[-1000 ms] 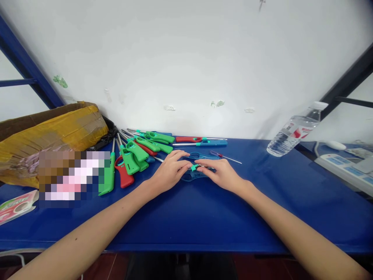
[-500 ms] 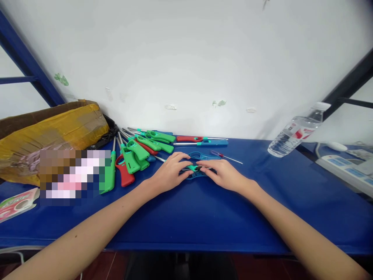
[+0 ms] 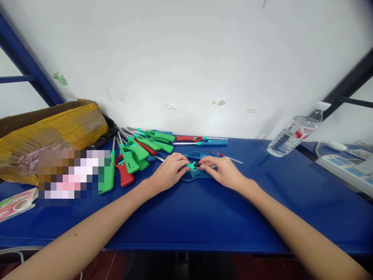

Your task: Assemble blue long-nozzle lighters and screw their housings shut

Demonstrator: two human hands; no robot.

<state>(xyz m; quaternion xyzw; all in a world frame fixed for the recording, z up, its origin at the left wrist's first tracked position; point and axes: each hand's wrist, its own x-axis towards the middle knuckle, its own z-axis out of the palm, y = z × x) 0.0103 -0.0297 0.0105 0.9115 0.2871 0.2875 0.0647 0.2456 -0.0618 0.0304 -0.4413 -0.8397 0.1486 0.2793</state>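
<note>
Green lighter piece point(image 3: 191, 166), head view: between the two hands, over blue shells point(image 3: 192, 177) on the table point(image 3: 186, 221). Left hand point(image 3: 171, 171) narrow, pinching it; right hand point(image 3: 225, 171) narrow too, pinching the black piece point(image 3: 197, 165) beside it. Forearms point(image 3: 116, 212) angle inward, palms down.

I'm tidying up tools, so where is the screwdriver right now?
In the head view, the screwdriver lies right of centre on the blue table, just beyond the right hand.
</note>
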